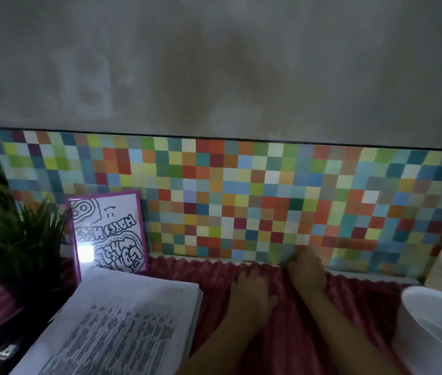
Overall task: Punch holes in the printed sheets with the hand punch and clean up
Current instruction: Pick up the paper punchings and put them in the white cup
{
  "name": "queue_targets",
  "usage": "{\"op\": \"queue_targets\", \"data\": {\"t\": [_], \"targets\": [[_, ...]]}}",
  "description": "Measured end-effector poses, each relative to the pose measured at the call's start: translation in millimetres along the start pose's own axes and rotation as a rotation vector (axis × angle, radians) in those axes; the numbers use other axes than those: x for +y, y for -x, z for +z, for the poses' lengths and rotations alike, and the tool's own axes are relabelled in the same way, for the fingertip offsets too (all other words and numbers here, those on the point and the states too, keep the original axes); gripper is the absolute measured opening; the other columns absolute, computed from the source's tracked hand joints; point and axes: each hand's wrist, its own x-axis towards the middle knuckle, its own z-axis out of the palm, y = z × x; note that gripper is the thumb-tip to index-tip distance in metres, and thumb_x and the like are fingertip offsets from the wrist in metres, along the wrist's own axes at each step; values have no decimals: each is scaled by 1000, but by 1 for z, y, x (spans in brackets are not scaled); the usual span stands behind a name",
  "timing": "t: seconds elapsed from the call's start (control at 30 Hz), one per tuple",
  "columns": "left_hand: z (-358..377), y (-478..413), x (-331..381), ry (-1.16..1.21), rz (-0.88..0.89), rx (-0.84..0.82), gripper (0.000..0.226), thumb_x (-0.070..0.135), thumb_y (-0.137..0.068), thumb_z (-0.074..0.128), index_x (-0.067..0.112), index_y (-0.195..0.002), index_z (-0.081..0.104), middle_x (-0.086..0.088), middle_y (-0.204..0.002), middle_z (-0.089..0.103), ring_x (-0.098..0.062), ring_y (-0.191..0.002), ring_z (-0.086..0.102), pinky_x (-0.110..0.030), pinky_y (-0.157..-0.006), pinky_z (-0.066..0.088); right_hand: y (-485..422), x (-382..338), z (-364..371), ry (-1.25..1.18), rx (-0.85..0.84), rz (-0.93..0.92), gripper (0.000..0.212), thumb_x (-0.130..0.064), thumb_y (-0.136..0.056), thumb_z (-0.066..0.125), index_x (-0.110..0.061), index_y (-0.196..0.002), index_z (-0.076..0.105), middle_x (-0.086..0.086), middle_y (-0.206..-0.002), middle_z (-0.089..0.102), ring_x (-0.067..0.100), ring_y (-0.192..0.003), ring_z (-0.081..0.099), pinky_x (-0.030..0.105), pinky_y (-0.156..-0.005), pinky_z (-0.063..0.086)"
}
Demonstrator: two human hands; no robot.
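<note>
The white round bowl sits at the front right corner of the worktop, cut off by the frame. Only its pale inner wall shows, and I cannot tell what lies in it. At the left edge a dark pot holds a spiky green plant.

The thick stack of white printed sheets lies at the front left of the worktop, turned at an angle. Its top page is covered in rows of dark print too blurred to read, and the far edge shows many layered sheets. Just beyond it a purple-framed black-and-white doodle drawing leans upright against the multicoloured checkered panel that runs along the back edge. A dark object with a small white label lies by the front left corner, too dim to identify.

The worktop is covered by a ribbed red-pink cloth. My left hand rests flat on the cloth right of the stack, fingers straight and pointing to the back edge. My right hand is just beside it and further back, with its fingertips down where the cloth meets the panel. Whether they pinch anything I cannot tell.
</note>
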Motion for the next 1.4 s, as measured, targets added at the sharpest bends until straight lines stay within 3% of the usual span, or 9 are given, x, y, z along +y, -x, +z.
{"op": "queue_targets", "data": {"t": [0.17,0.4,0.63,0.77,0.87,1.0,1.13,1.3,1.4], "targets": [[4,-3,-2,-51,-2,-45,59,44,-91,52,20,-143,40,-6,-153,34,-29,-144,23,-46,-117,21,0,-4,8,69,23,23,8,-11,-83,58,-5,-78,60,12,-75,65,29,-67,63,36,-60,53],[-10,4,10,-33,-66,-93,59,42,-94,52,20,-147,36,-7,-152,35,-32,-142,23,-46,-116,24,12,-15,-24,61,97,-48,9,0,-86,58,5,-85,65,20,-93,62,31,-76,59,34,-64,45],[-22,1,64,-256,-45,-57,43,15,-95,40,16,-138,44,-8,-141,44,-32,-131,38,-49,-110,28,2,-19,-199,108,69,-116,41,-10,-91,62,-10,-52,49,8,-56,45,24,-64,48,32,-63,31],[-2,21,144,137,262,245,35,24,-90,38,20,-116,61,-1,-117,63,-25,-107,58,-39,-93,45,14,11,-273,268,-77,-44,34,-10,-90,66,-1,-58,61,15,-66,59,26,-67,55,31,-62,37],[-1,39,202,501,251,148,40,37,-96,43,17,-127,57,-3,-126,58,-23,-114,54,-36,-95,45,30,29,-290,304,-182,-31,20,-8,-90,65,10,-84,73,14,-79,67,19,-66,56,22,-55,41],[-3,59,235,553,136,35,76,70,-85,42,12,-132,54,-5,-144,41,-23,-128,45,-31,-101,42,50,40,-288,367,-250,-56,19,-6,-92,62,6,-85,75,4,-71,61,3,-56,46,12,-47,36],[-3,63,239,547,80,40,54,44,-92,59,6,-129,56,-8,-156,30,-24,-139,36,-31,-105,38,64,49,-281,348,-233,-68,13,-4,-87,65,-2,-91,77,8,-88,73,11,-68,59,19,-58,44],[-8,71,247,583,8,22,49,40,-93,59,6,-128,58,-4,-160,22,-24,-135,40,-31,-101,39,80,48,-277,282,-54,-43,16,-13,-75,82,1,-78,75,0,-59,60,9,-52,51,22,-47,34],[-13,79,252,581,-20,47,44,34,-96,56,5,-129,56,-2,-161,17,-25,-128,48,-31,-98,41,87,46,-273,285,-3,-94,10,5,-78,70,0,-83,77,13,-78,72,18,-62,59,25,-59,45]]}}
